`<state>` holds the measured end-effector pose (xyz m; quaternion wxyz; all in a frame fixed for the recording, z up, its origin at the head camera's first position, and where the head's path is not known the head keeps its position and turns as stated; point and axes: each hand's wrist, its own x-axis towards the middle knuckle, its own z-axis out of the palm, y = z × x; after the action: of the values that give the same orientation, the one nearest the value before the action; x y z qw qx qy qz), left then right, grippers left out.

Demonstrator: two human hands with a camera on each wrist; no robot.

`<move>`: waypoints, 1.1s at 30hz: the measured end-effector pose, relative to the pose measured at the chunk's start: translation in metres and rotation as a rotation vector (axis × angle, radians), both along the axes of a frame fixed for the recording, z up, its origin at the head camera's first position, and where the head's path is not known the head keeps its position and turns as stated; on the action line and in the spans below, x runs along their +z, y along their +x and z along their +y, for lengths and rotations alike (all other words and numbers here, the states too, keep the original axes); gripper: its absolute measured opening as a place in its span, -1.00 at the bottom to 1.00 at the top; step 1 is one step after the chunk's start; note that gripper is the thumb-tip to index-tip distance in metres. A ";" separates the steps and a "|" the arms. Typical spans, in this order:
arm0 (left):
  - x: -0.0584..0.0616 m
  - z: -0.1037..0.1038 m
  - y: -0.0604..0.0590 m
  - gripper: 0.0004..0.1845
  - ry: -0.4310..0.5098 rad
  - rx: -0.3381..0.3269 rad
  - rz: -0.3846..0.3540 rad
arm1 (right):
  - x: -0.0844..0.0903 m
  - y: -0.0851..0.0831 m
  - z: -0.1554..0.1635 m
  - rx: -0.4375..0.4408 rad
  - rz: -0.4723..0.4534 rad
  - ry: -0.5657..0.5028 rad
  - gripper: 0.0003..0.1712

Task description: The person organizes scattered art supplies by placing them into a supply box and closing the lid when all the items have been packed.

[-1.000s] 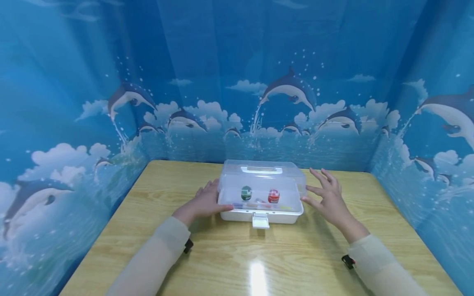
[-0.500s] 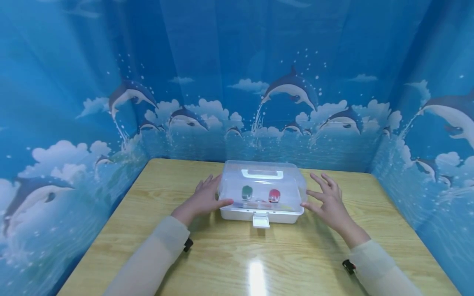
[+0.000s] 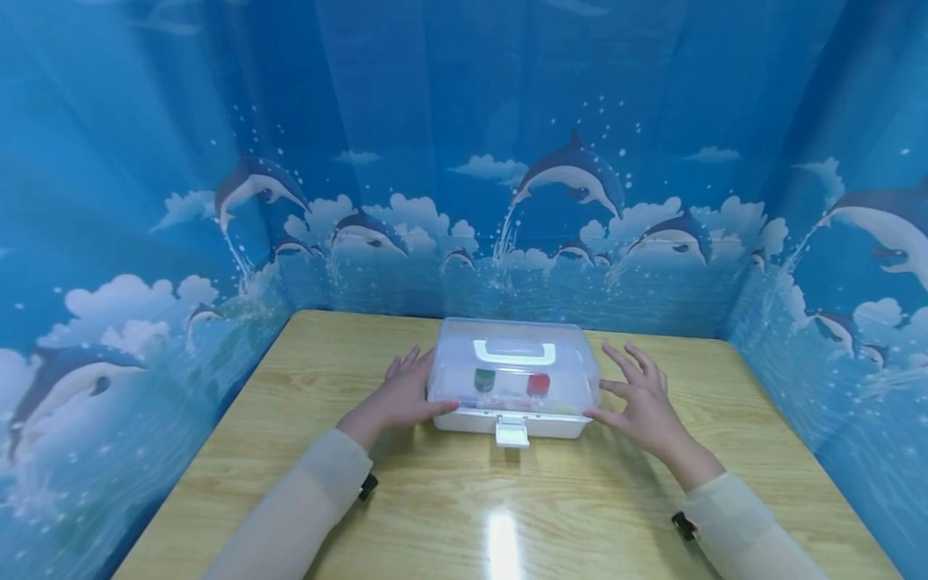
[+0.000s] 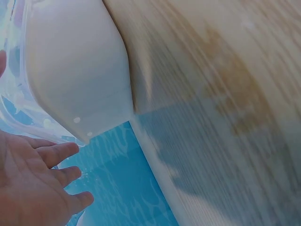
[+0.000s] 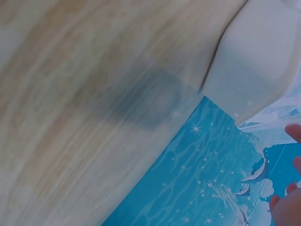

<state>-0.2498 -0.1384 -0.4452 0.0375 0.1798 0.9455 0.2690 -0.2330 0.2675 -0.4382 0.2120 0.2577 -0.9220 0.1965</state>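
Observation:
A white plastic storage box (image 3: 471, 422) stands on the table with its clear lid (image 3: 449, 362) lowered over it. The lid carries a white handle (image 3: 515, 358), and the white front latch (image 3: 511, 432) hangs out unfastened. A green round item (image 3: 484, 380) and a red one (image 3: 538, 384) show through the lid, with thin coloured sticks near the front. My left hand (image 3: 402, 393) lies along the left side, thumb at the lid's front corner; the left wrist view shows its spread fingers (image 4: 66, 175) at the lid's edge. My right hand (image 3: 645, 403) spreads at the right side, thumb by the front corner.
The wood-grain table (image 3: 435, 499) extends around the box and ends close behind it. A blue curtain (image 3: 377, 274) printed with dolphins encloses the back and both sides. A small black device (image 3: 684, 526) sits at the right cuff, another (image 3: 368, 486) at the left.
The clear lid has swung down and forward onto the box, its handle turning upward into fuller view. Both hands stay at the sides, with the right thumb slightly lower and closer to the front corner.

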 end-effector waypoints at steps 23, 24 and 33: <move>-0.010 0.004 -0.005 0.26 -0.017 0.022 -0.036 | -0.011 0.002 -0.007 -0.051 -0.081 -0.005 -0.43; -0.009 0.004 -0.005 0.27 -0.017 0.023 -0.041 | -0.011 0.002 -0.007 -0.051 -0.083 -0.006 -0.43; -0.010 0.005 -0.006 0.28 -0.016 0.033 -0.048 | -0.011 -0.001 -0.008 -0.056 -0.114 0.005 -0.44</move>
<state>-0.2560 -0.1337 -0.4548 0.0571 0.1576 0.9491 0.2665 -0.2339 0.2600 -0.4497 0.1637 0.2208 -0.9398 0.2028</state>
